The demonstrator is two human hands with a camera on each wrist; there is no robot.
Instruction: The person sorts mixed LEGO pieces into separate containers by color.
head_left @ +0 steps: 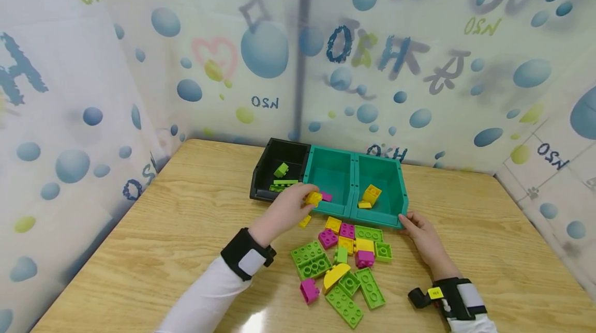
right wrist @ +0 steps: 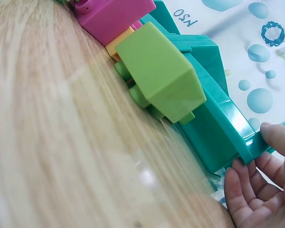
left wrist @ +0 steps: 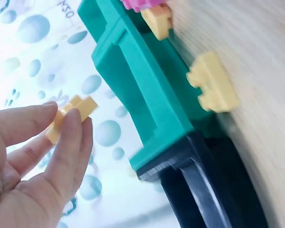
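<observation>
Between thumb and fingers, my left hand [head_left: 292,205] pinches a small yellow toy brick [left wrist: 71,117], raised over the front of the bins where black meets teal. My right hand [head_left: 422,235] grips the front right corner of the right teal bin [right wrist: 228,114], thumb on top and fingers curled beneath. Inside that bin lie yellow bricks [head_left: 371,194]. The middle teal bin [head_left: 330,170] has a magenta brick [head_left: 326,197] near its front, partly behind the left hand. Green bricks [head_left: 281,170] lie in the black bin [head_left: 261,172].
In front of the bins several loose bricks are spread over the wooden table [head_left: 186,229]: green plates [head_left: 344,306], magenta bricks [head_left: 309,290], and a yellow curved brick [head_left: 336,277]. A yellow brick [head_left: 305,221] lies just below the left hand. A patterned curtain [head_left: 233,64] hangs behind.
</observation>
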